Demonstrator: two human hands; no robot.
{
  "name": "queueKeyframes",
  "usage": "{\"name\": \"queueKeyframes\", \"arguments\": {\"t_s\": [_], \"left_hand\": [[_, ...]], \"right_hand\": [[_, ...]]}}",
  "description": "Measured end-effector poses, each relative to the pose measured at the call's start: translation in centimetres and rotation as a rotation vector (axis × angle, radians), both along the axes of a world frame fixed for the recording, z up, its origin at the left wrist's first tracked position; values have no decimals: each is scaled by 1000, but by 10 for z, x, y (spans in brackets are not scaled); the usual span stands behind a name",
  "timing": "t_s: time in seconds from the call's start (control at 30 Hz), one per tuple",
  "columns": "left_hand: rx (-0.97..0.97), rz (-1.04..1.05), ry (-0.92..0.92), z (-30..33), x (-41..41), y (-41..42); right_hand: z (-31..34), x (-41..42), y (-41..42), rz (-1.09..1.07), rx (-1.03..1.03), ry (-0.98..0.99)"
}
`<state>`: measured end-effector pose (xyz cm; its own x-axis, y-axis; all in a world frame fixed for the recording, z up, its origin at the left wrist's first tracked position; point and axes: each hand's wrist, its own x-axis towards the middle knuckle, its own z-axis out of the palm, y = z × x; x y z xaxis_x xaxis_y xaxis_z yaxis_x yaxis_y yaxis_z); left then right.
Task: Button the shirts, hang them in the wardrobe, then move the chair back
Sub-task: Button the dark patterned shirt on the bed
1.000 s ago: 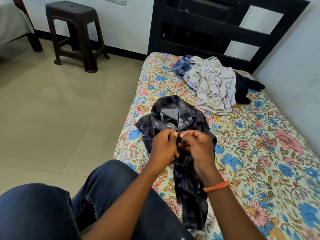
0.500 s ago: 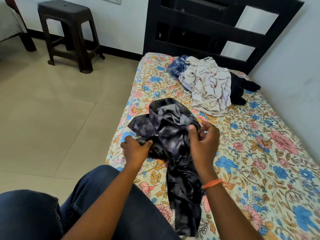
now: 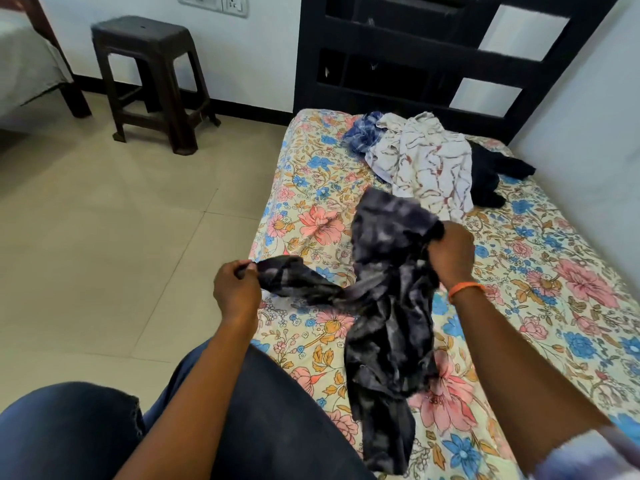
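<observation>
A dark blue-grey mottled shirt [image 3: 388,306] is lifted off the floral bedsheet [image 3: 554,278], its lower part trailing on the bed toward my knees. My left hand [image 3: 237,289] grips the end of one sleeve, pulled out to the left past the bed's edge. My right hand [image 3: 450,252] grips the shirt's upper part near the shoulder, raised above the bed. At the head of the bed lie a white patterned shirt [image 3: 429,164], a blue checked shirt [image 3: 363,133] and a black garment [image 3: 491,174] in a heap.
A dark plastic stool [image 3: 152,81] stands on the tiled floor [image 3: 104,237] by the far wall. The black headboard [image 3: 433,53] rises behind the bed. A second bed's corner [image 3: 31,67] shows at the far left. My jeans-clad legs [image 3: 242,427] fill the bottom.
My hands left the shirt's front, where they were pinching together, and moved apart. The left now pulls a sleeve out leftward; the right has lifted the shirt's upper part.
</observation>
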<state>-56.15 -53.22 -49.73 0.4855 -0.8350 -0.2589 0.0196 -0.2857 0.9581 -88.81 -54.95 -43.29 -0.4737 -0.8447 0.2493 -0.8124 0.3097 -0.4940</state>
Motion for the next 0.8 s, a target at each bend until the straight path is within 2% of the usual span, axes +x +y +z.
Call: {"name": "queueKeyframes", "arguments": {"t_s": [0.1, 0.17, 0.23, 0.3, 0.33, 0.4, 0.47, 0.5, 0.57, 0.67, 0.77, 0.8], "left_hand": [[4, -75, -60, 10, 3, 8], [53, -184, -68, 18, 0, 16], [120, -298, -101, 26, -1, 22], [197, -361, -79, 29, 3, 27], [242, -368, -55, 28, 6, 29], [307, -371, -8, 26, 12, 35], [308, -406, 28, 27, 16, 43], [290, -431, 49, 29, 17, 46], [235, -495, 50, 31, 20, 49], [162, -629, -15, 31, 24, 53], [12, -690, -95, 30, 26, 57], [-47, -724, -144, 31, 26, 58]], "right_hand": [[4, -7, 6, -128, 168, -7], [3, 11, 17, -181, 168, 79], [6, 44, 32, -58, -72, 190], [2, 81, 48, 259, -163, 219], [-5, 98, 54, 407, -81, 147], [-23, 122, 64, 612, 229, -69], [-42, 134, 70, 726, 492, -8], [-52, 135, 72, 739, 531, 52], [-63, 137, 74, 705, 447, 70], [-65, 136, 68, 591, 283, -46], [-36, 134, 67, 620, 380, -220], [-24, 135, 72, 642, 410, -352]]}}
